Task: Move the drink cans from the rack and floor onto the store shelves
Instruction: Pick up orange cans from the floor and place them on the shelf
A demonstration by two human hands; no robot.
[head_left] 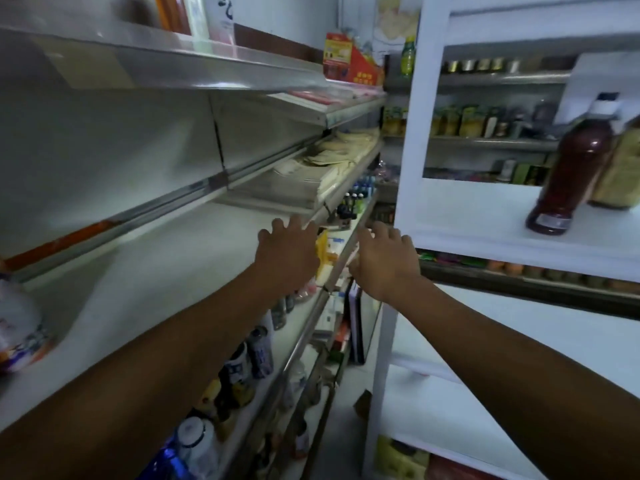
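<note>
Head: left hand (pixel 287 254), right hand (pixel 384 259) (empty) outstretched.

The store shelves (pixel 156 271) on my left look like smooth painted metal with shiny edge rails. The white rack (pixel 412 133) is matt, perhaps painted wood. My drink cans (pixel 259 348) gleam metallic, and the dark bottle (pixel 571 161) is glossy plastic.
</note>
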